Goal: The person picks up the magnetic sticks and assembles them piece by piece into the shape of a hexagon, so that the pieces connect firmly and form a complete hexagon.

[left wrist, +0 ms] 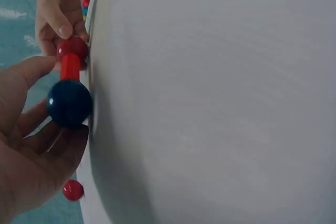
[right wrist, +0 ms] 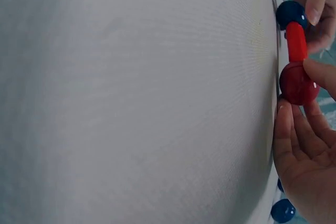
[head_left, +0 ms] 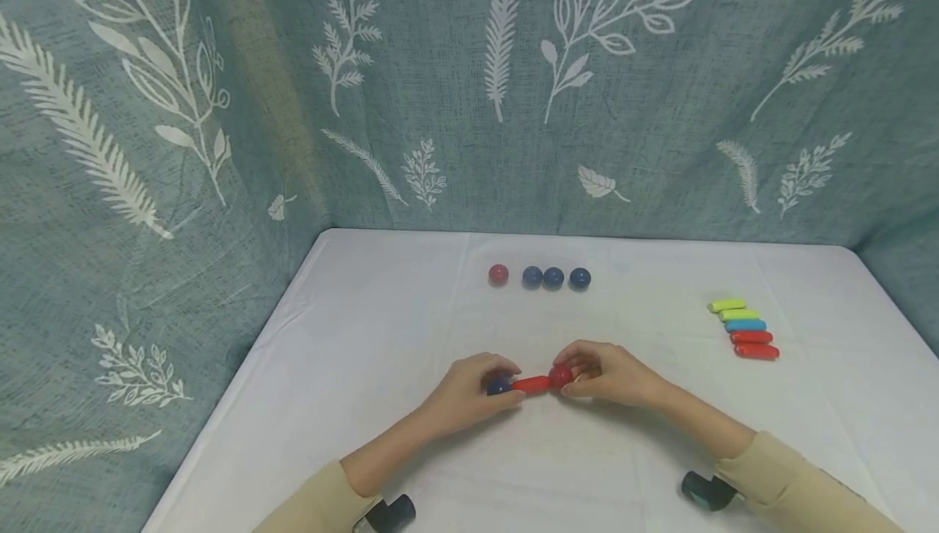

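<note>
Near the middle of the table, a red rod (head_left: 531,385) joins a dark blue ball (head_left: 500,386) on its left to a red ball (head_left: 561,376) on its right. My left hand (head_left: 469,390) holds the blue ball end, its thumb along the near side. In the left wrist view the fingers curve around the blue ball (left wrist: 70,104). My right hand (head_left: 612,376) grips the red ball between thumb and fingers. The right wrist view shows that red ball (right wrist: 298,83) against the fingertips, with the rod (right wrist: 296,43) running to the blue one.
A loose red ball (head_left: 498,275) and three blue balls (head_left: 553,278) lie in a row toward the back of the white table (head_left: 411,297). On the right, several short rods (head_left: 745,325) in yellow, blue and red lie side by side. A patterned curtain (head_left: 455,93) hangs behind.
</note>
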`<state>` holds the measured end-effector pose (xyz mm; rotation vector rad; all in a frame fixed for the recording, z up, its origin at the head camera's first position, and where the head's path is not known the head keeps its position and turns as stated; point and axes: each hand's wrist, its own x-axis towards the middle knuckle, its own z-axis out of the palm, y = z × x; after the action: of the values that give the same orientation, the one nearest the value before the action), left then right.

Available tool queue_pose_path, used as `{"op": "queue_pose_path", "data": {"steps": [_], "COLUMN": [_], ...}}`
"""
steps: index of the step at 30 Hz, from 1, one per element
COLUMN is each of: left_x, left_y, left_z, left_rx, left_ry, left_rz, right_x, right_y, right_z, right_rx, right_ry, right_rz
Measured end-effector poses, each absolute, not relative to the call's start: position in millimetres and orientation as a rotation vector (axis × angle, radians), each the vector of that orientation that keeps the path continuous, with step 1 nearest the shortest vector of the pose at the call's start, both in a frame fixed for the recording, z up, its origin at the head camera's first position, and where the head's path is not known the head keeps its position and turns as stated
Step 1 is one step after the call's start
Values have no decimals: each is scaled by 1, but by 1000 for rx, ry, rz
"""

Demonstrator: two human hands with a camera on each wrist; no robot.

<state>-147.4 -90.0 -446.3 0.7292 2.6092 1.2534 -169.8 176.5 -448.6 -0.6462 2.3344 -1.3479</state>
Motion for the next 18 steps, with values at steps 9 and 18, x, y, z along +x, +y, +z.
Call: {"op": "queue_pose_path", "data": {"steps": [9,18], "left_x": [-160,-163], "left_y": [-58,-46], "left_z": [-442,-442], "left_rx": [896,834], "left_ry": [2635,2632], "left_rz": [1110,1073], "right_x": [-171,-170], "right_y": [179,180], "right_z": [-451,-448], "right_rx": [-684,-623], "right_ry": [2290,2291], "right_rz": [-1398,-1389]}}
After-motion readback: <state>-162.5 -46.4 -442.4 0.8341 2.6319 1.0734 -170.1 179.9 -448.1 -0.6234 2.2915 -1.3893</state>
